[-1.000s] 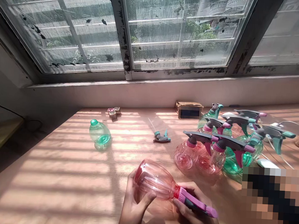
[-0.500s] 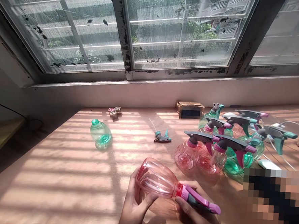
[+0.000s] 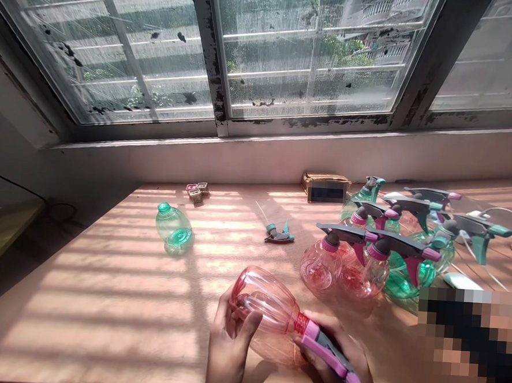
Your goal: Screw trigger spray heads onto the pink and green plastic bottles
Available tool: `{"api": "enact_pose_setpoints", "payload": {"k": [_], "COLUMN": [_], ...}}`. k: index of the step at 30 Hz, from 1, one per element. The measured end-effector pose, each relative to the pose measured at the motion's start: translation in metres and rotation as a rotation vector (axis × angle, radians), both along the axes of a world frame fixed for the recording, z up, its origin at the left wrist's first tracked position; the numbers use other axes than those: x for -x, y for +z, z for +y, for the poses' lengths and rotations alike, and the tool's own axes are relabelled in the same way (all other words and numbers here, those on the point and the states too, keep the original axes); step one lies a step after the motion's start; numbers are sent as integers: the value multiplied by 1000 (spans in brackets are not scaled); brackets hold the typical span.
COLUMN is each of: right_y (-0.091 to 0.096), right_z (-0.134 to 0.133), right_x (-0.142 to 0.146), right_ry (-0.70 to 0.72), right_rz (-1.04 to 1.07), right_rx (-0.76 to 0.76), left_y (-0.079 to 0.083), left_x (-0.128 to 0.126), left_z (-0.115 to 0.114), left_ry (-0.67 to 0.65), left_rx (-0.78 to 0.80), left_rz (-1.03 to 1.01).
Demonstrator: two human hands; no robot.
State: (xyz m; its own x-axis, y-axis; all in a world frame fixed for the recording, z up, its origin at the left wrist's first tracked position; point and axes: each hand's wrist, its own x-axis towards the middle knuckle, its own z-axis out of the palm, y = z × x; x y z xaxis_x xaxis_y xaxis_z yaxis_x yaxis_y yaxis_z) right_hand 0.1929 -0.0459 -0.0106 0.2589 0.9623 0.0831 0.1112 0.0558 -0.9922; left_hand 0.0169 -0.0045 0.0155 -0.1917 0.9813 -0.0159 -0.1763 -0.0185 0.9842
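Note:
A clear pink spray bottle (image 3: 270, 302) lies tilted on its side between my hands, low over the table. My left hand (image 3: 232, 334) is wrapped around its base end, thumb across the near side. At the neck, my right hand (image 3: 337, 347) grips the pink and grey trigger sprayer head (image 3: 330, 355), whose nozzle points toward the lower right. Part of the right fingers is hidden behind the sprayer. Farther back lies a loose teal and grey sprayer head (image 3: 279, 233) with its thin tube. An uncapped green bottle (image 3: 173, 227) stands to the left.
Several pink and green spray bottles (image 3: 364, 267) with heads on crowd the right side. A small cardboard box (image 3: 325, 187) and small square pieces (image 3: 196, 192) sit near the window wall. A white mouse (image 3: 463, 281) and cables lie at the right. The lower right corner is pixelated.
The sprayer head has turned about the neck, its nozzle swinging downward toward me. The bottle has shifted slightly left, and both hands still hold on.

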Motion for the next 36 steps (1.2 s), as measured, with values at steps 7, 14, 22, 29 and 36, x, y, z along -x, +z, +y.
{"api": "enact_pose_setpoints", "payload": {"k": [7, 14, 22, 29, 36], "right_y": [-4, -15, 3, 0, 15], "right_z": [-1, -3, -2, -1, -2], "right_x": [2, 0, 0, -6, 0], "right_ry": [-139, -133, -63, -4, 44], "right_rz": [200, 409, 253, 375, 199], "right_rx": [222, 238, 257, 248, 140], "left_y": [-6, -7, -1, -20, -11], "left_x": [0, -1, 2, 7, 3], "left_z": [-5, -9, -7, -8, -8], "left_ry": [-115, -186, -167, -162, -128], "left_rx": [-30, -83, -42, -12, -50], "left_rz": [-17, -29, -89, -55, -131]}}
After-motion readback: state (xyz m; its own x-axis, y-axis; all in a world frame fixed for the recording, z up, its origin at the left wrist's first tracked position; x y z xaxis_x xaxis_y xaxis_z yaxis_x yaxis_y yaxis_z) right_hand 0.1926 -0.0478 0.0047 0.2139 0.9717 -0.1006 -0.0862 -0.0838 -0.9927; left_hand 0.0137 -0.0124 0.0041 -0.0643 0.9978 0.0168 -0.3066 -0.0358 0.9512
